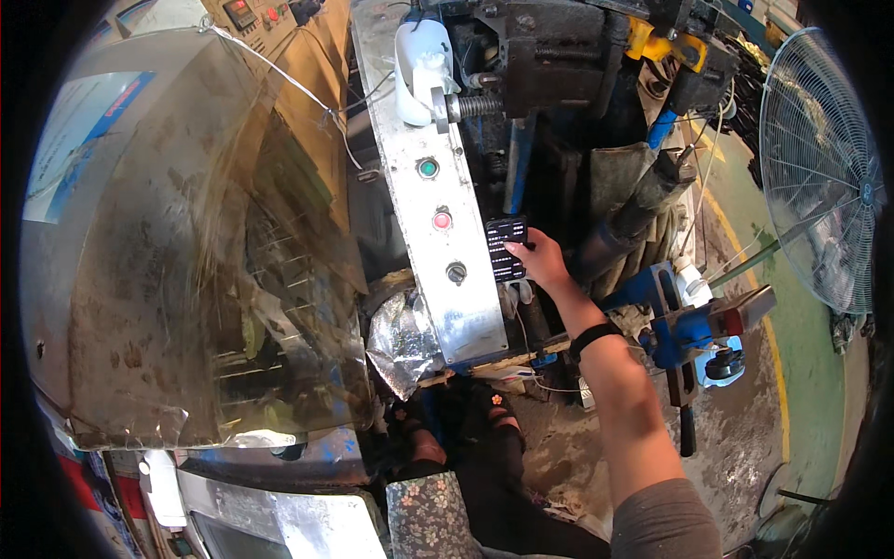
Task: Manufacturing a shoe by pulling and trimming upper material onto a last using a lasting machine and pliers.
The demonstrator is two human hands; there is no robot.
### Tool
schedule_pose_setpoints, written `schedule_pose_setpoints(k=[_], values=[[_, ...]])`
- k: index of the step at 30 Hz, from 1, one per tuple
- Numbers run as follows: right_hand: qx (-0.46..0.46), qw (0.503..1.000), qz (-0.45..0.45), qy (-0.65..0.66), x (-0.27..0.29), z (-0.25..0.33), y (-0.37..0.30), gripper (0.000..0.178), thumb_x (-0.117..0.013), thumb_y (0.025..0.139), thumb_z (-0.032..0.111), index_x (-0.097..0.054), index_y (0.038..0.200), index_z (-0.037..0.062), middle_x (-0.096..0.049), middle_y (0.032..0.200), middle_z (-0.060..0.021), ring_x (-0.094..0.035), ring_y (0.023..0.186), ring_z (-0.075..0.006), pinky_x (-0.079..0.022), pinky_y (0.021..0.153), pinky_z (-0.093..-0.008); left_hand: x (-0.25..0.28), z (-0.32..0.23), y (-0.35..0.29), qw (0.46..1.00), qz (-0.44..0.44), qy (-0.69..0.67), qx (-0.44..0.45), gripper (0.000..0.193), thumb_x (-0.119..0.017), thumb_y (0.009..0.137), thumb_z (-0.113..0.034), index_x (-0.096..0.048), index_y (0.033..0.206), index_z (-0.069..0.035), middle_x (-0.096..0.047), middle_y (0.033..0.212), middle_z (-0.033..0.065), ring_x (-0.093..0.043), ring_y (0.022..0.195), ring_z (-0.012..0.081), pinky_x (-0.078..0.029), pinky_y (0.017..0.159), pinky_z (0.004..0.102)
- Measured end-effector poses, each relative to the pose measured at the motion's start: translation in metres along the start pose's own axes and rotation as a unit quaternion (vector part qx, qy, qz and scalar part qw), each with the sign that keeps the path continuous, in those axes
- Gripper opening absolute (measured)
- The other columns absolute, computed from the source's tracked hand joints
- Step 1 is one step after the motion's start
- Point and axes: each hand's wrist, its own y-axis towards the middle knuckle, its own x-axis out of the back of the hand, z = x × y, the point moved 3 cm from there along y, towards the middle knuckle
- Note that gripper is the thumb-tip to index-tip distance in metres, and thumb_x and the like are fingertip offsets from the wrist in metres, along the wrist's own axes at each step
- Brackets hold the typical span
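In the head view, the person's right hand (543,261) is at a black phone (504,264) with rows of pale marks on its lit face; a fingertip lies on the screen, but whether the other fingers grip the phone or only touch it, I cannot tell. The left hand is out of sight, so its state cannot be told. The phone sits just beside the right long edge of a silver control panel (400,177), toward the panel's lower right corner. Down the middle of that panel run a green button (427,169), a red button (442,221) and a dark knob (455,273). A white plastic container (414,56) lies near its top end, and a crinkled silver bag (402,347) hangs by its lower left edge. The right wrist wears a black band (596,337). Right of the forearm is a blue clamp-like fixture (678,331) with a black handle (687,430); farther off, a large wire-caged fan (819,172) stands by the green floor strip (812,345).
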Motion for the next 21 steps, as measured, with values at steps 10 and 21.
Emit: schedule_pose_setpoints(k=[10,21], values=[[-0.064,0.98,-0.073,0.173,0.007,-0.013,0.003,0.046,-0.069,0.09,0.038,-0.066,0.113,-0.0025,-0.069,0.094,-0.0049,-0.063,0.081,-0.0108,-0.051,0.071,-0.0263,0.003,0.001,0.001,1.0,0.016,-0.001,-0.001,0.059,-0.05,0.095,-0.052,-0.058,0.115,0.003,-0.068,0.097,0.0197,-0.068,0.086,0.0296,-0.055,0.079,0.04],[-0.011,0.985,-0.114,-0.128,0.025,0.007,0.006,0.05,-0.072,0.083,0.044,-0.07,0.098,-0.0029,-0.072,0.087,-0.0136,-0.068,0.082,-0.0213,-0.051,0.073,-0.0324,0.009,0.004,-0.002,0.999,0.019,-0.02,0.039,0.089,-0.057,0.08,-0.074,-0.055,0.119,0.005,-0.067,0.102,0.0214,-0.067,0.09,0.0306,-0.055,0.08,0.0409]])
